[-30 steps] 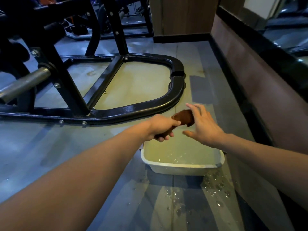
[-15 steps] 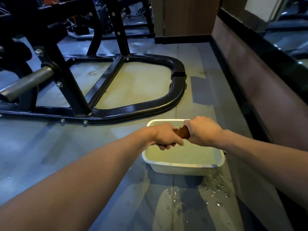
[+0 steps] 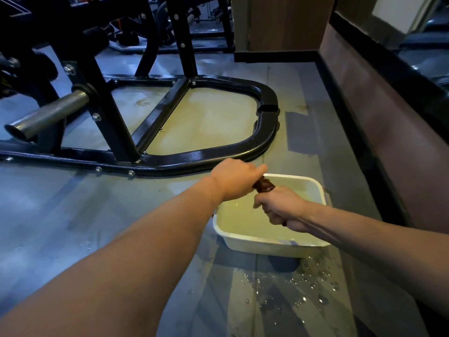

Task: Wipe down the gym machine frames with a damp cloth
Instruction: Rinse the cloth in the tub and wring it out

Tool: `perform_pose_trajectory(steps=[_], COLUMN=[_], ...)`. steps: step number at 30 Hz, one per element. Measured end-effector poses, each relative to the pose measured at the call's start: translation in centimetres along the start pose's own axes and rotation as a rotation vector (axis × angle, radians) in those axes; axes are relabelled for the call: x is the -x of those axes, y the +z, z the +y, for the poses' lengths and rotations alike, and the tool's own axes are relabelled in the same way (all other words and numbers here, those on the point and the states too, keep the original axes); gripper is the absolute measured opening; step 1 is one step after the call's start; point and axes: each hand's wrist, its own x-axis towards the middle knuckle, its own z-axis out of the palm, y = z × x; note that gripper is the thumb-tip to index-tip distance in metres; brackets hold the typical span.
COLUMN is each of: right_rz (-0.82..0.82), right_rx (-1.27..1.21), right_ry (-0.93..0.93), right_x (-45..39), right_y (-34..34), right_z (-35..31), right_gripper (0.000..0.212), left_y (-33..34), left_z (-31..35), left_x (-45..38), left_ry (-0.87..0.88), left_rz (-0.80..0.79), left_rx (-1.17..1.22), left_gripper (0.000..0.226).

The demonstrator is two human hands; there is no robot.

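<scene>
Head view — left hand (image 3: 234,178) and right hand (image 3: 279,206) clamp twisted cloth (image 3: 263,185) over basin (image 3: 257,242).

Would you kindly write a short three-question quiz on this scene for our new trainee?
1. True or false: both hands grip the cloth.
2. Where is the cloth held? A) on the frame B) over the tub C) on the floor
3. Fill in: drops of water lie on the floor on the tub's ____ side, toward the camera.

Key: 1 true; the left hand and right hand twist it between them. 2 B. 3 near.
</scene>
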Motion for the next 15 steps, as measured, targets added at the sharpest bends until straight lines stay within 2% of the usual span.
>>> perform_pose_trajectory(steps=[5, 7, 10, 12, 15], right_rz=[-0.096, -0.082, -0.041, -0.016, 0.048], right_rx=[-0.207, -0.192, -0.134, -0.047, 0.389], right_ry=[0.099, 0.102, 0.073, 0.064, 0.032], right_x=[0.2, 0.2, -0.6, -1.4, -2.1], right_y=[-0.1, 0.0, -0.2, -0.8, -2.2], right_z=[0.7, 0.8, -0.1, -0.7, -1.3], right_gripper=[0.027, 0.026, 0.024, 0.027, 0.031], left_y=[0.2, 0.4, 0.1, 0.2, 0.8], left_z=[0.4, 0.4, 0.2, 0.2, 1.3], left_x=[-0.6, -0.7, -0.9, -1.1, -1.6], left_ry=[0.062, 0.062, -0.006, -0.091, -0.384], left_rz=[-0.003, -0.020, 0.039, 0.026, -0.131], left_rx=[-0.054, -0.069, -0.074, -0.019, 0.216], left_gripper=[0.029, 0.029, 0.026, 0.025, 0.017])
